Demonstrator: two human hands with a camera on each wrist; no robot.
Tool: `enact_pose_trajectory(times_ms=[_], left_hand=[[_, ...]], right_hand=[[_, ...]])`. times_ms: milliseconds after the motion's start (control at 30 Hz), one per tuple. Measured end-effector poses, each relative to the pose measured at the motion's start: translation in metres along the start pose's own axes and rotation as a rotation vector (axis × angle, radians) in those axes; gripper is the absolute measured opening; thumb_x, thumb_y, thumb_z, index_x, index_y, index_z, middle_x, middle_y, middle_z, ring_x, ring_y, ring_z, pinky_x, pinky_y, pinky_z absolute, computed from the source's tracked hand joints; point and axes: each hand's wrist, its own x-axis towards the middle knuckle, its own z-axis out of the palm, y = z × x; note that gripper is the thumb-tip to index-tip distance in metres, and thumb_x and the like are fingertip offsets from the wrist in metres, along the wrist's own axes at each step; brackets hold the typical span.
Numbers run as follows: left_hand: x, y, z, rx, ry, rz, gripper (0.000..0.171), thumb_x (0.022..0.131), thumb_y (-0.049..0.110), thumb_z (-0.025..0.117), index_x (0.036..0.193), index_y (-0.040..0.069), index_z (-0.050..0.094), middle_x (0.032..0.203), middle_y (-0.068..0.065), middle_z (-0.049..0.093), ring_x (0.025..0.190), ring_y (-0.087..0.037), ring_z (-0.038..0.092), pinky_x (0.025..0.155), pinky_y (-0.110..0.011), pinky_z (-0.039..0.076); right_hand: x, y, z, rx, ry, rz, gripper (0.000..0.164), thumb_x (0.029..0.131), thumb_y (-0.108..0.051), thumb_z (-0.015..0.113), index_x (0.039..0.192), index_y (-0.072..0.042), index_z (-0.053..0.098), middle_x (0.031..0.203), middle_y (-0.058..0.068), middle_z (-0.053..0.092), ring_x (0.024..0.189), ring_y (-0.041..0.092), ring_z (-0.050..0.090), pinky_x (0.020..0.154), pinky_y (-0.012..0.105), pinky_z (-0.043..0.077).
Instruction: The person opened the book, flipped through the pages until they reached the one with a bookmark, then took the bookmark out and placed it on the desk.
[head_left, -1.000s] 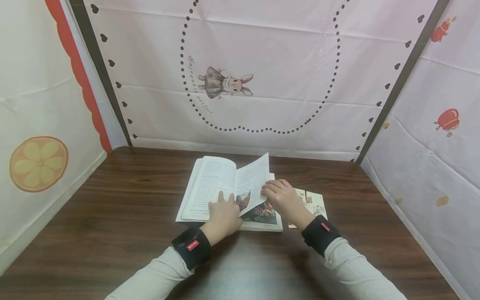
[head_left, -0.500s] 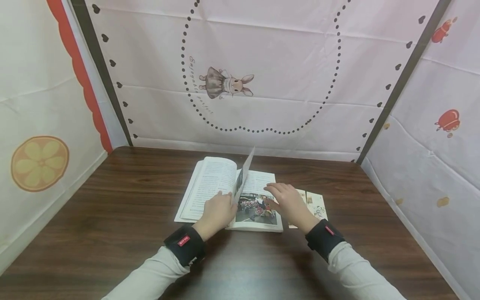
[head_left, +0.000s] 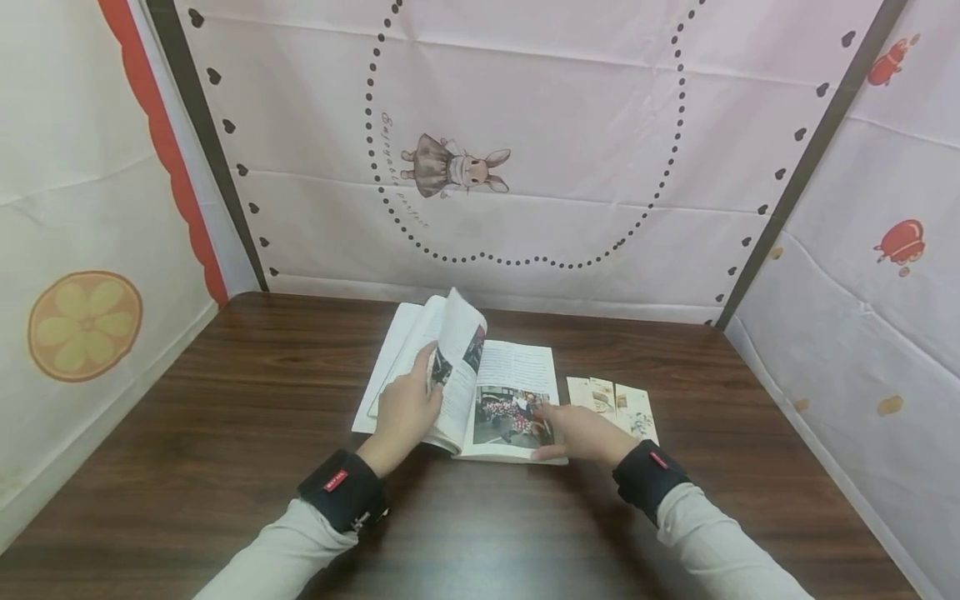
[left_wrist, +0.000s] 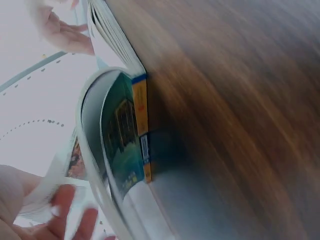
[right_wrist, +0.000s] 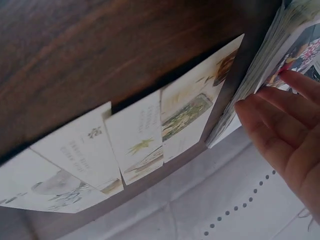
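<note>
An open book (head_left: 517, 357) lies on the table, its right page showing printed text and a colour photo. My left hand (head_left: 407, 407) is over the book's left half and pinches a page (head_left: 459, 329) that stands curled up with pictures on it. In the left wrist view, the left fingers (left_wrist: 59, 212) bend at this page, beside the lifted cover and orange spine (left_wrist: 141, 107). My right hand (head_left: 588, 433) rests at the right page's lower right edge. Its fingers (right_wrist: 272, 107) lie loosely extended along the page stack in the right wrist view.
Several pale illustrated cards (head_left: 636, 410) lie just right of the book, partly behind the right hand. The dark wooden table (head_left: 277, 383) meets a white printed cloth (head_left: 585, 167) at the back, with cloth walls on both sides.
The page has been turned from the right side over to the left. My left hand has moved left with it. My right hand has let go and come down at the right page's edge.
</note>
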Motion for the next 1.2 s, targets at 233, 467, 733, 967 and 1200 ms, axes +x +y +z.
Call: enact_pose_trajectory(times_ms=[233, 467, 733, 967, 1200], left_hand=[[-0.002, -0.003, 0.005, 0.31, 0.019, 0.127, 0.082, 0.085, 0.007, 0.064, 0.15, 0.031, 0.02, 0.099, -0.02, 0.061, 0.103, -0.037, 0.05, 0.088, -0.056, 0.041], [-0.002, -0.001, 0.008, 0.447, -0.088, 0.46, 0.079, 0.076, -0.012, 0.06, 0.139, 0.033, 0.045, 0.156, -0.015, 0.021, 0.143, -0.045, 0.009, 0.107, -0.07, 0.011], [-0.013, 0.014, 0.019, 0.293, -0.436, 0.387, 0.045, 0.088, 0.022, 0.063, 0.131, 0.013, 0.055, 0.132, -0.015, 0.057, 0.13, -0.046, 0.04, 0.101, -0.068, 0.029], [-0.013, 0.017, 0.022, 0.267, -0.393, 0.261, 0.066, 0.076, 0.052, 0.07, 0.121, 0.004, 0.061, 0.12, -0.014, 0.061, 0.107, -0.038, 0.054, 0.086, -0.058, 0.046], [-0.01, 0.02, 0.027, 0.27, -0.374, 0.287, 0.073, 0.068, 0.057, 0.074, 0.114, 0.001, 0.063, 0.108, -0.013, 0.064, 0.091, -0.033, 0.056, 0.076, -0.048, 0.05]], right_hand=[[0.0, 0.0, 0.001, -0.111, 0.011, -0.006, 0.073, 0.069, -0.052, 0.076, 0.122, -0.004, 0.06, 0.108, 0.01, 0.069, 0.087, 0.021, 0.065, 0.079, 0.037, 0.052], [0.005, 0.004, -0.003, -0.067, -0.027, -0.006, 0.062, 0.07, -0.049, 0.077, 0.115, -0.008, 0.064, 0.094, 0.004, 0.069, 0.072, 0.012, 0.056, 0.067, 0.03, 0.048], [0.004, 0.006, -0.003, -0.061, -0.043, -0.01, 0.06, 0.073, -0.046, 0.076, 0.117, -0.008, 0.063, 0.097, 0.005, 0.069, 0.076, 0.014, 0.058, 0.072, 0.032, 0.05], [0.002, 0.0, 0.001, -0.242, 0.0, -0.118, 0.045, 0.081, -0.04, 0.068, 0.113, -0.009, 0.062, 0.1, 0.006, 0.068, 0.076, 0.016, 0.062, 0.077, 0.036, 0.05], [0.001, 0.004, 0.008, -0.544, 0.165, -0.309, 0.014, 0.083, -0.023, 0.066, 0.093, -0.014, 0.063, 0.078, -0.003, 0.069, 0.054, 0.008, 0.052, 0.055, 0.024, 0.039]])
